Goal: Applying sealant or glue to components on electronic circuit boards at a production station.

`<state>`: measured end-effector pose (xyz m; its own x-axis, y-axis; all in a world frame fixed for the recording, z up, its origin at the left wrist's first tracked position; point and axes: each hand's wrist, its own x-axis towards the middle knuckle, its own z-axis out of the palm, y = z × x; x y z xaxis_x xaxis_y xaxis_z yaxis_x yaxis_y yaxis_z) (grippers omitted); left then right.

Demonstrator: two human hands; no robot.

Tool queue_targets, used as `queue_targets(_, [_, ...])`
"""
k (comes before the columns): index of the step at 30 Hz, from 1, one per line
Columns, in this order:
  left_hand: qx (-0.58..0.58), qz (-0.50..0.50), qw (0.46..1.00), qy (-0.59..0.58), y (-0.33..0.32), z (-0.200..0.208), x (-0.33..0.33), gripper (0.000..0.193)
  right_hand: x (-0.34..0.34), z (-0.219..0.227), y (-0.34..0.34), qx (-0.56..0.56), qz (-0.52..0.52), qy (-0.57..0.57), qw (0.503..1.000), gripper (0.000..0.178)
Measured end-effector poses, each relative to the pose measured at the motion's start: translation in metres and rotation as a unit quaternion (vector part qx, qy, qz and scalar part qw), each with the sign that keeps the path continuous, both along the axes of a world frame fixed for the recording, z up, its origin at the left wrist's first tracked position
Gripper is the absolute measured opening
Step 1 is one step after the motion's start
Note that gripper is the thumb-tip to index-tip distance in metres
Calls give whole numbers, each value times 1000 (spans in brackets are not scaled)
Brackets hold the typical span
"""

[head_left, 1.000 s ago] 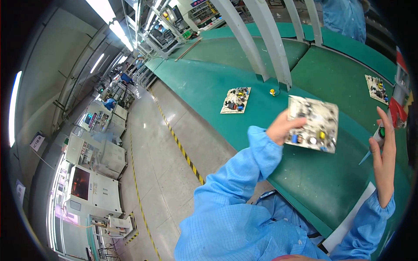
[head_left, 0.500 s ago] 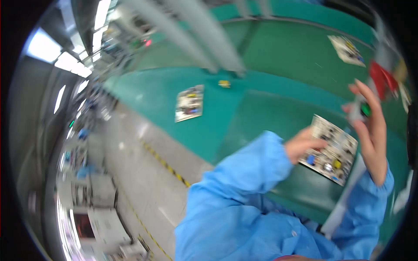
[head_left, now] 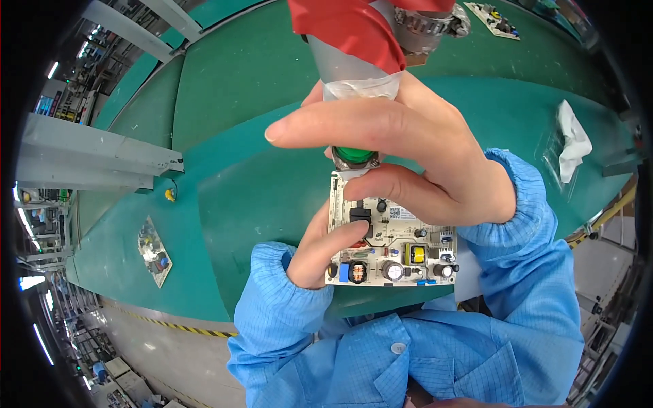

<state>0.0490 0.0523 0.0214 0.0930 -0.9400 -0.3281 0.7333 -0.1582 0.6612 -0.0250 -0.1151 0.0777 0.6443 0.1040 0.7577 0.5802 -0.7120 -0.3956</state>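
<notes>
My left hand grips a cream printed circuit board by its left edge, the thumb pressed on top beside a black component. Capacitors, a yellow transformer and other parts cover the board's upper face. My right hand is closed around a hanging cylindrical tool with a green section, clear plastic wrap and red covering higher up. It hangs over the board's far left corner. The right thumb lies across that end of the board; whether the tool's tip touches the board is hidden.
Another circuit board lies on the green mat at left, near a small yellow part. A third board is at the far right. A crumpled white cloth or paper lies at right. Grey metal posts stand at left.
The view has swung to the right, bringing the board and both hands to the middle. The tool and my right hand now reach over the board's far left corner. Both holds stay the same.
</notes>
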Motion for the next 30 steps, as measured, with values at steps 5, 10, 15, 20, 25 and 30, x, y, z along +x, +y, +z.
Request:
queue_targets(5, [-5,4,1000,-3,5,4,0,59,2,-2,0,-25,-10,-12,1000,39])
queue_targets(10, [16,0,1000,22,7,8,1,58,3,0,0,-19,-8,-6,1000,40])
queue_targets(15, [2,8,1000,3,6,1,2,56,1,2,-4,-23,-7,12,1000,40])
queue_targets(20, [-25,26,997,-70,7,-6,-1,55,-4,5,-4,-15,-5,82,997,39])
queue_targets(25, [7,24,990,-142,10,-11,0,57,-1,5,0,-21,8,51,998,41])
queue_targets(30, [0,23,991,-134,7,-9,0,58,-2,3,2,-9,12,33,999,41])
